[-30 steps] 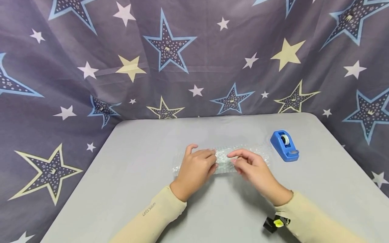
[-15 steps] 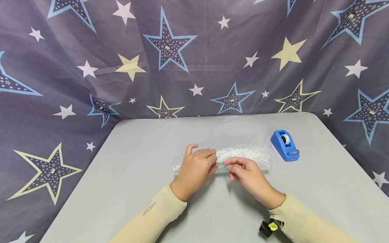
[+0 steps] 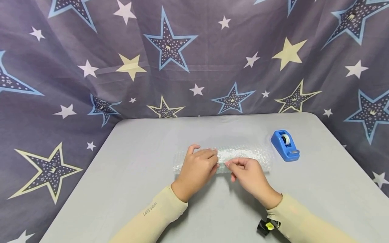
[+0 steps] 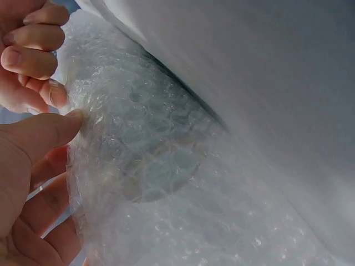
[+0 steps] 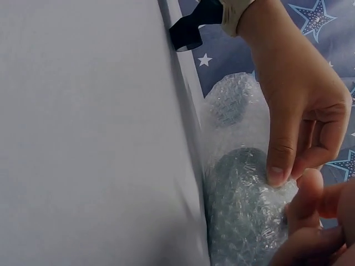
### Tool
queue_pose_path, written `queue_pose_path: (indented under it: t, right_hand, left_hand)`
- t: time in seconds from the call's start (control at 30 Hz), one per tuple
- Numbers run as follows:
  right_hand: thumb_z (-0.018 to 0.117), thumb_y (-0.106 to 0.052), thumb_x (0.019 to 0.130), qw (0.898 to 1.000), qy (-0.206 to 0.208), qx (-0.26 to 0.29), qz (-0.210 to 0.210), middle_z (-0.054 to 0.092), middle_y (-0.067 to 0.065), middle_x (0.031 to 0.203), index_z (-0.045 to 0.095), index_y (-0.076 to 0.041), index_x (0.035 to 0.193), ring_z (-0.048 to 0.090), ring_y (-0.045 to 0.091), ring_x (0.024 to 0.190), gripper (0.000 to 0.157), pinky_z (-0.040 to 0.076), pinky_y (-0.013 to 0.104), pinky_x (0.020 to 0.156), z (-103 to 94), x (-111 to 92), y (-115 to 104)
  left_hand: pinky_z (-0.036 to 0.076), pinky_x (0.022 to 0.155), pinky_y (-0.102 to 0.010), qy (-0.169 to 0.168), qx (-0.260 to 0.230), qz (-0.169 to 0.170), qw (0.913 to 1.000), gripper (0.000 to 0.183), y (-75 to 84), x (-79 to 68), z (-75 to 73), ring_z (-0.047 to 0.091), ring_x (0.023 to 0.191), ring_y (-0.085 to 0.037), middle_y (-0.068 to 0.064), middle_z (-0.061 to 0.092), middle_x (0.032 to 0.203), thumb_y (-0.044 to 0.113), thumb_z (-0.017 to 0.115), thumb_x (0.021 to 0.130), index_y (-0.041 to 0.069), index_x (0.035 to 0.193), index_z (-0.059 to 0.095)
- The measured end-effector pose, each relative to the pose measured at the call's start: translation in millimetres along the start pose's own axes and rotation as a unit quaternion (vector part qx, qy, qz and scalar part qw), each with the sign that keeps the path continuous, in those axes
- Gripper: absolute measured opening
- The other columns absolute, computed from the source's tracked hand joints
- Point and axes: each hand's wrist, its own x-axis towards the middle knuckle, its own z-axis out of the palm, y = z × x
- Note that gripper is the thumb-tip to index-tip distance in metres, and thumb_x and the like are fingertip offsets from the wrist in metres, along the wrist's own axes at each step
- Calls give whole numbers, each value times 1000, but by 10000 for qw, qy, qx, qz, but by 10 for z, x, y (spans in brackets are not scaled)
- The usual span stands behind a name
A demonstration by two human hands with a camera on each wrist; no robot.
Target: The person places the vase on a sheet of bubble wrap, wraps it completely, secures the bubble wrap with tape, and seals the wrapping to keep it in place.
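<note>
A roll of clear bubble wrap (image 3: pixel 249 154) lies crosswise on the table, with something pale green showing through it; its kind is hidden. My left hand (image 3: pixel 196 170) holds the roll left of its middle. In the left wrist view the left thumb (image 4: pixel 61 124) presses the wrap's edge, and the other fingers curl behind it. Close by on the right, my right hand (image 3: pixel 250 175) has thumb and forefinger together at the roll's near edge, pinching the wrap there. Beside the left thumb, the right fingers (image 4: pixel 33 61) appear curled in the left wrist view.
A blue tape dispenser (image 3: pixel 285 145) with a roll of tape stands at the right, behind the roll's right end. The grey table (image 3: pixel 127 162) ends at a star-patterned curtain (image 3: pixel 194 60). A black wrist camera (image 3: pixel 264 227) hangs below the right sleeve.
My right hand has moved left and slightly toward me along the roll, and its thumb and forefinger have come together. The left hand has stayed almost still.
</note>
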Motion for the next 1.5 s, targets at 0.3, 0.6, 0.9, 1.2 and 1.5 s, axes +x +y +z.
queue_pose_path:
  t: [0.3,0.6,0.9,1.2,1.5]
  right_hand:
    - [74,-32,95,9987,379,-323,-54,67,5,58,81,-12,92,42,7,40,21,27,23,38,27,21,47]
    - [74,-39,94,9960,612,-583,-280,64,2,54,78,-10,79,43,9,39,33,26,23,38,53,28,89]
    - [67,-52,97,9869,368,-1400,-720,60,-8,49,69,-12,64,39,10,39,51,24,22,39,-5,48,134]
    - [68,-49,96,9544,286,-2704,-1231,52,-19,46,55,-27,58,44,9,39,46,31,25,39,-37,14,110]
    - [76,-41,92,9187,-70,-3609,-1601,43,-20,45,52,-29,56,42,3,43,45,32,26,44,-37,-52,81]
  left_hand:
    - [44,101,-48,28,42,5,10000,7,43,13,-22,74,106,-14,4,77,115,18,81,84,19,89,75]
    - [45,101,-48,77,95,42,9999,4,61,18,-17,74,108,-16,3,78,113,16,78,85,18,85,75]
    - [45,100,-48,21,52,-79,10000,7,59,21,-30,74,104,-13,4,78,112,19,81,84,19,86,75]
    - [45,97,-48,77,-76,-191,9998,12,12,15,-1,74,105,-12,4,78,114,22,83,84,21,82,71]
    - [43,100,-50,-24,-285,-278,9992,11,-11,9,-27,73,106,-13,3,77,118,22,82,86,20,84,72]
